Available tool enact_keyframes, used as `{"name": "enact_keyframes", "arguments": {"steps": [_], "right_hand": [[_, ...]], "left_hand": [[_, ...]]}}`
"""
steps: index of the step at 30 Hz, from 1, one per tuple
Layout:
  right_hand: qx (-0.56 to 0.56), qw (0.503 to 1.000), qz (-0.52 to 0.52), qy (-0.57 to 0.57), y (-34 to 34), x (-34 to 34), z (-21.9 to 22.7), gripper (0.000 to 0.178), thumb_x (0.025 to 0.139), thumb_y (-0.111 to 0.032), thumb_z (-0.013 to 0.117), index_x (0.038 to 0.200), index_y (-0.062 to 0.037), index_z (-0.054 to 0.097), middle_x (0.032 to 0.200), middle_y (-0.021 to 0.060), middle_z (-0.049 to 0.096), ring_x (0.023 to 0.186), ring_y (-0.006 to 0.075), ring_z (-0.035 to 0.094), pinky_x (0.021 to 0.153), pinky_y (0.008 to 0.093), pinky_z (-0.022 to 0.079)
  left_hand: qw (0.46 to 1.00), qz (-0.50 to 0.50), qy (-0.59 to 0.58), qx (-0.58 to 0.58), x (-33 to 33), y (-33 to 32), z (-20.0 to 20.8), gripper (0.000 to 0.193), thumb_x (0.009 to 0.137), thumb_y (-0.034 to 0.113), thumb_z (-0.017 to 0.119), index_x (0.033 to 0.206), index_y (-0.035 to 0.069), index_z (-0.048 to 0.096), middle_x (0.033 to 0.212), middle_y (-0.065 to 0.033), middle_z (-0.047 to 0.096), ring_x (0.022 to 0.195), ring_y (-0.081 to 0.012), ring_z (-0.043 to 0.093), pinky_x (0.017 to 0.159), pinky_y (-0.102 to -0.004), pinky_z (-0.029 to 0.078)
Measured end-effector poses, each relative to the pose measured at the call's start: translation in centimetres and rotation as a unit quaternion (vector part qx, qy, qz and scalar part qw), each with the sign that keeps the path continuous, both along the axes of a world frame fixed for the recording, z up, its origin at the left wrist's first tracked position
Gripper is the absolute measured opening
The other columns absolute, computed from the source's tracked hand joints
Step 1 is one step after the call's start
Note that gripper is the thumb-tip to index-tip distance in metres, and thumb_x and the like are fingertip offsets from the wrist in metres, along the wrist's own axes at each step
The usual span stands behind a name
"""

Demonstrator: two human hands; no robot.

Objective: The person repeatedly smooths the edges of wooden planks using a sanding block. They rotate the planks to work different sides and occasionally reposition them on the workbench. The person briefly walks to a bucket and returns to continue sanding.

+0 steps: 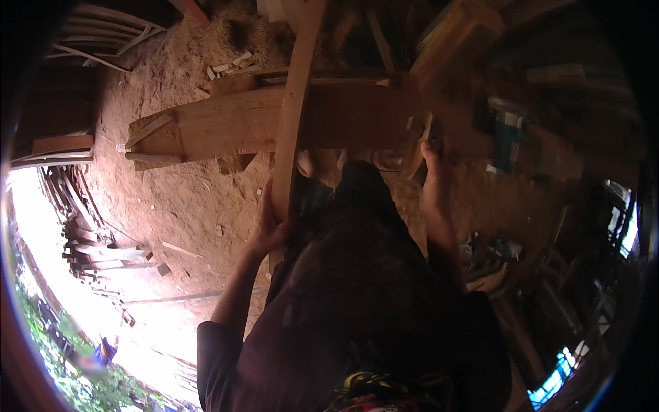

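Note:
A long, narrow wooden plank [296, 89] crosses the bench and runs toward my body on the left. My left hand [266, 223] is wrapped round its near part. Over on the right, my right hand [434, 178] closes on a small, light-edged wooden piece [416, 154] at the near edge of the bench; motion blur and shadow hide its exact kind. Beneath the plank lies the wide wooden bench top [220, 123], with thin wooden strips [152, 129] at its left end.
A blue-green power tool [509, 141], blurred, rests at the bench's right. Wood offcuts [230, 66] lie on the sandy ground beyond. Stacked timber [103, 254] stands at the left, near bright daylight. A thick timber beam [456, 38] is at the far right.

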State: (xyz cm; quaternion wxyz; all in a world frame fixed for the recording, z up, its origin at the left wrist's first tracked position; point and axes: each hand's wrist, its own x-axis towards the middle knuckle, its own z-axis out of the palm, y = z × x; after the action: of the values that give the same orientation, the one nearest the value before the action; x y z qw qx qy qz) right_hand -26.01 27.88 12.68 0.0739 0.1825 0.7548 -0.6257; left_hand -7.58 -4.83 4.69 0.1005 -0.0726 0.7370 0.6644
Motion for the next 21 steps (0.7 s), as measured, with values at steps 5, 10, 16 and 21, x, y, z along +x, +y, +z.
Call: {"name": "enact_keyframes", "arguments": {"steps": [5,10,16,21], "right_hand": [[-0.096,0.993,-0.03,-0.054,-0.1,4.8,1.3,0.073,0.1,-0.032,0.057,0.158,0.0011,0.026,0.138,0.0191,0.05,0.12,0.024,0.057,0.103,0.0382,0.049],[-0.118,0.993,0.026,0.011,3.6,8.3,-1.8,0.072,0.1,-0.031,0.056,0.156,0.0025,0.027,0.138,0.0192,0.05,0.12,0.0251,0.058,0.099,0.038,0.052],[-0.168,0.985,-0.017,0.023,5.1,9.9,2.2,0.052,0.095,-0.023,0.058,0.141,-0.0026,0.045,0.123,0.0162,0.06,0.097,0.0283,0.069,0.087,0.0403,0.058],[-0.177,0.981,0.073,-0.016,8.7,12.1,0.4,0.071,0.097,-0.024,0.058,0.157,-0.0012,0.027,0.127,0.0189,0.06,0.1,0.0282,0.069,0.088,0.0412,0.058]], "left_hand": [[0.999,0.037,0.007,0.014,-2.1,2.1,1.3,0.088,0.091,0.007,0.066,0.162,0.0,0.016,0.155,-0.0245,0.041,0.145,-0.031,0.04,0.119,-0.0431,0.035],[0.995,0.056,0.07,-0.031,-6.3,3.1,-1.5,0.078,0.095,0.015,0.062,0.159,-0.004,0.02,0.148,-0.0255,0.047,0.139,-0.031,0.047,0.114,-0.0421,0.04],[0.989,0.141,0.026,-0.025,-15.5,7.8,-5.0,0.074,0.09,0.014,0.063,0.151,-0.004,0.027,0.125,-0.0265,0.061,0.115,-0.0318,0.064,0.093,-0.0411,0.055],[0.971,0.226,0.019,-0.071,-18.2,12.3,-1.5,0.081,0.086,0.018,0.064,0.152,-0.003,0.022,0.124,-0.0277,0.059,0.115,-0.0356,0.063,0.093,-0.0423,0.056]]}}
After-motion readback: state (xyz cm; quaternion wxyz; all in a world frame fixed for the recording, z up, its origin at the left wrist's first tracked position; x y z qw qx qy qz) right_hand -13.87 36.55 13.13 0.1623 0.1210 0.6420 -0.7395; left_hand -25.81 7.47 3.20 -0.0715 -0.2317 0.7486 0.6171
